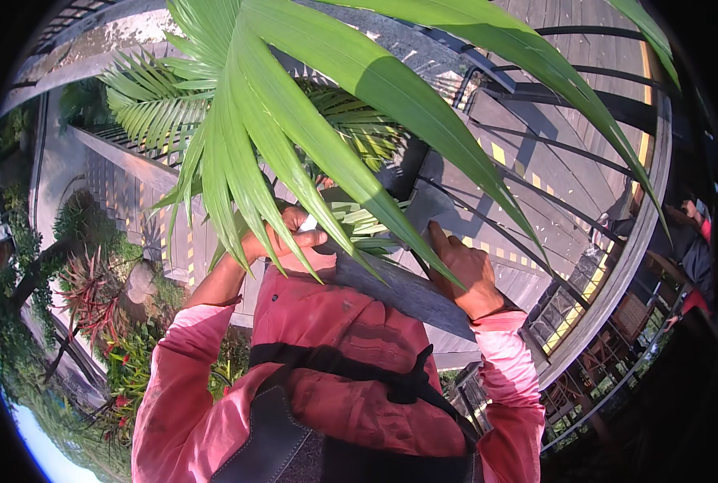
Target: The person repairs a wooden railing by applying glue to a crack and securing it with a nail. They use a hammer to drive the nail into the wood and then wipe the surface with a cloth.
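Observation:
A large green palm leaf fans out over the upper middle, its long tips hanging across both my hands. My left hand is closed behind the leaf's lower tips, with a small white piece showing at its fingers. What it grips is partly covered by the leaf. My right hand is closed, its index finger lying forward along something dark and thin that I cannot make out. Between the hands lie cut pale-green leaf strips. A grey wooden rail runs just below them, against my front.
Another palm plant grows beyond the leaf. Dark metal railing bars cross the right side over a plank walkway with yellow-striped edges. Red-leaved plants and a rock stand at left. Another person is at the far right.

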A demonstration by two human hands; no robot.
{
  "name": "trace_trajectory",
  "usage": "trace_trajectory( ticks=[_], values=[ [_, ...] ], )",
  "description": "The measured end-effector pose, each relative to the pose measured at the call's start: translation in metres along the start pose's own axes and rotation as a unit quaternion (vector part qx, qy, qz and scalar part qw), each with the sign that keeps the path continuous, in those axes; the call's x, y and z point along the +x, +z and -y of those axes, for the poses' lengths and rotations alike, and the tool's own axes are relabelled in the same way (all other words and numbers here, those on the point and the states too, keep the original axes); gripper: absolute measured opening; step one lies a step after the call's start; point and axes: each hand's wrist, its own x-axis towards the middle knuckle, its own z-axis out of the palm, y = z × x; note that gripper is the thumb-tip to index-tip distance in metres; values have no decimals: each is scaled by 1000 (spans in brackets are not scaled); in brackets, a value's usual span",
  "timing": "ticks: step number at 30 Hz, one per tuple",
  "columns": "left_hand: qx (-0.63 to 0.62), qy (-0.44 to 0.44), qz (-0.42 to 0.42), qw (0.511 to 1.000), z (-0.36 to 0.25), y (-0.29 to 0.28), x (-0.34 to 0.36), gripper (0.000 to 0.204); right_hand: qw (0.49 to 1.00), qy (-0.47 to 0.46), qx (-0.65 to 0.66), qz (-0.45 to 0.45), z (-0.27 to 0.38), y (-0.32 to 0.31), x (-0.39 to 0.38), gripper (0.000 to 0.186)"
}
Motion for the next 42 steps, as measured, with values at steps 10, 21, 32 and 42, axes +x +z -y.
trace_trajectory(
  ticks=[10,21,32,42],
  values=[
    [-8,-111,41,993,25,0,-8,35,996,-82,-4,36,-11,5,12,40],
    [5,-220,-6,976,5,-38,-47,50,997,-70,34,4,6,-22,-1,71],
    [114,-33,56,991,81,-58,-27,44,991,-71,85,-81,45,-44,-4,76],
    [107,-83,21,991,33,-99,-56,44,977,-194,68,-62,63,14,57,65]
  ],
)
